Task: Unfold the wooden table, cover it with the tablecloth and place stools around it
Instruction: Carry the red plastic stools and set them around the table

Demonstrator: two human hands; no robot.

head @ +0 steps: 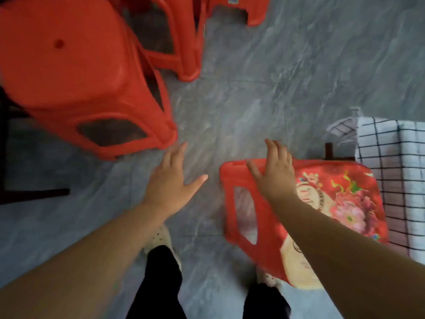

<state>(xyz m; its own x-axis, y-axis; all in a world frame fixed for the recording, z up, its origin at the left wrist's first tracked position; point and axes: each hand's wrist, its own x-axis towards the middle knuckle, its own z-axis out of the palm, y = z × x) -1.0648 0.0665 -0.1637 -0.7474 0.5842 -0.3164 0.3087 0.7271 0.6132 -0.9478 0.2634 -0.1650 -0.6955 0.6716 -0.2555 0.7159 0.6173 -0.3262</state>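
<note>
Right grip (274,173) splayed flat on printed stool (345,199) edge; left grip (170,180) splayed, empty.

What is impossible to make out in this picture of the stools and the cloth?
All in the head view:
1. Whatever stands under the checked tablecloth: the cloth covers it and the right edge cuts it off.
2. The printed stool: the right forearm covers part of its seat picture.
3. The top stool: cut off by the upper edge.
4. The dark bars at the left: cut off by the edge and too dark to identify.
</note>
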